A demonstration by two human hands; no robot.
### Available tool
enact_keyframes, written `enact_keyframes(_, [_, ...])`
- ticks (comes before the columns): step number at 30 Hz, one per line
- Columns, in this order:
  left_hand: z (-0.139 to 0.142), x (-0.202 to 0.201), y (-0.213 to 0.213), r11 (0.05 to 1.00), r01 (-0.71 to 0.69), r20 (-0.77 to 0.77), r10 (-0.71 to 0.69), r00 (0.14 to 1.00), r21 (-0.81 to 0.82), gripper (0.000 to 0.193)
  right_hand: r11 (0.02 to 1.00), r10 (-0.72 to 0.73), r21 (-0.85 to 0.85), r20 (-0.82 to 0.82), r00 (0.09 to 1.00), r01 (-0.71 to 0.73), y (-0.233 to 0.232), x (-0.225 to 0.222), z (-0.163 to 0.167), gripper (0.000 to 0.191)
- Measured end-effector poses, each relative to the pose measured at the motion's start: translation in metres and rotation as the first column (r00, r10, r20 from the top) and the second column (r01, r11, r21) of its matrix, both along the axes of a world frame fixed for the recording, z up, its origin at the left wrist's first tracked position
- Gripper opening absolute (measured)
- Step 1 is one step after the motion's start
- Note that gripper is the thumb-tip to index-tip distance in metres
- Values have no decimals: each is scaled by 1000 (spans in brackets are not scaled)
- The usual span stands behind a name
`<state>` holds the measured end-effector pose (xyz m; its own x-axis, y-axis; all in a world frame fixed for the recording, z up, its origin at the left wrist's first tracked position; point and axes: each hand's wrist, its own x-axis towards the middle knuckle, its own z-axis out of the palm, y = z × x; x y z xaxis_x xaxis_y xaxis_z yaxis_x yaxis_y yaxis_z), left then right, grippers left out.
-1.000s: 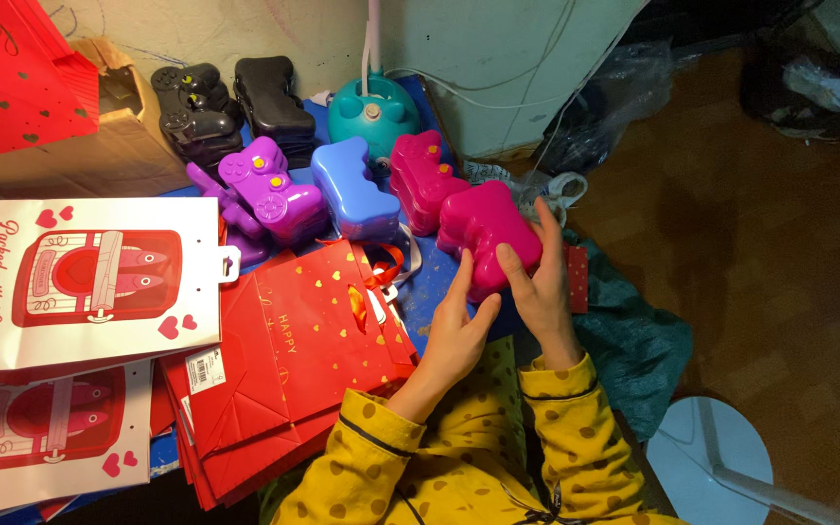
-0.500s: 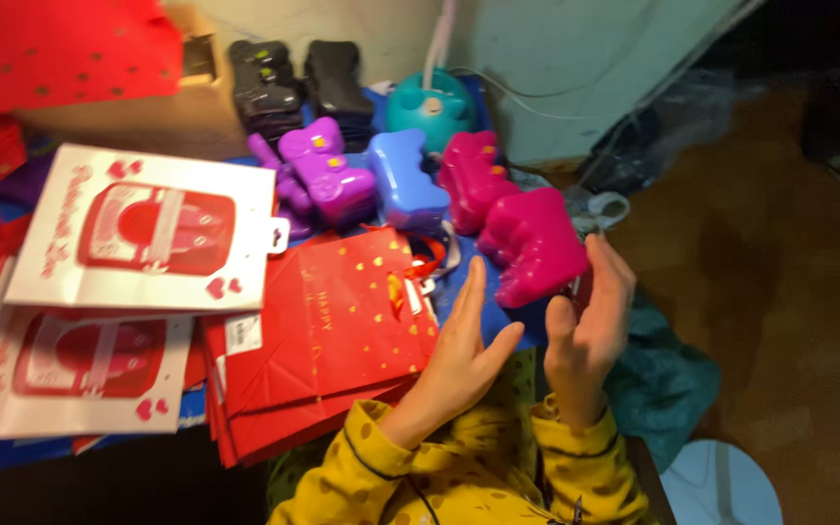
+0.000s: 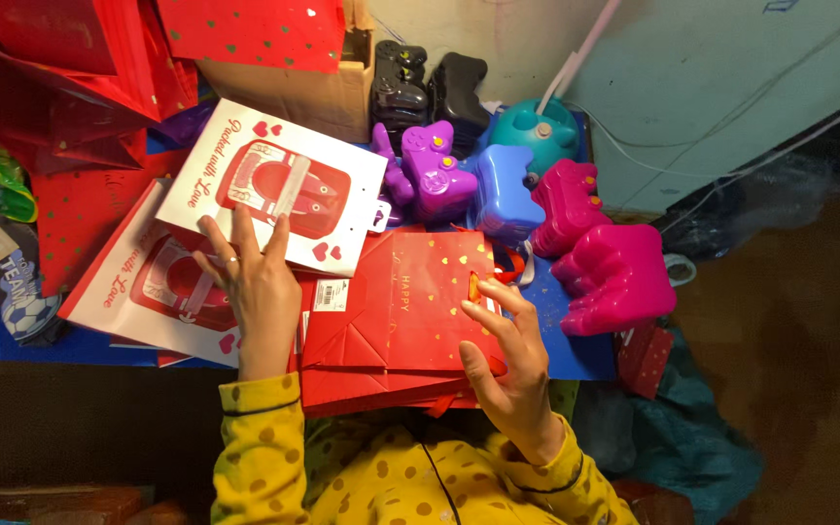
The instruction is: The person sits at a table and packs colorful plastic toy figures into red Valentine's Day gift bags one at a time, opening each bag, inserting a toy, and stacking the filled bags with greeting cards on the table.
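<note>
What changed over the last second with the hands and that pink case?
Both hands let go of the pink case, now lying at the row's right end. The left hand moved onto the white bags; the right hand rests on the red bag. The other cases stayed put.

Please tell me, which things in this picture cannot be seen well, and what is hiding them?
Head view only:
- Red gift bags: the lower bags in the stack are covered by the top one, so their count is unclear.
- Lower white gift bag: partly under the upper white gift bag and the left hand.
- Bag edge under the right hand: hidden by the fingers.
- Cardboard box: its contents are covered by red paper.
</note>
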<state>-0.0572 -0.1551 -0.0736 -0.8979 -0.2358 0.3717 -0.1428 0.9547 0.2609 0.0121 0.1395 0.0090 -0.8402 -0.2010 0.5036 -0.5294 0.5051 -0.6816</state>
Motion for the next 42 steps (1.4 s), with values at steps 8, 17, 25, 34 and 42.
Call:
enact_keyframes(8, [42,-4,-39,882,262,-450,-65,891,391,42,999,-35,2,48,998,35,4,3,-2,32])
enact_keyframes(17, [65,50,-55,364,658,-670,-112,734,660,27,998,24,-56,42,999,-21,-1,-4,-15,40])
enact_keyframes(25, [46,66,-43,76,594,-527,-382,759,801,27,961,183,-208,-8,983,-181,23,-34,-35,108])
enact_keyframes(34, [51,75,4,-19,443,-374,-566,734,897,71,833,526,-326,219,822,-446,50,-60,-52,89])
enact_keyframes(42, [52,81,6,411,502,-123,-668,734,761,92,896,445,-151,337,830,-419,38,-79,-51,80])
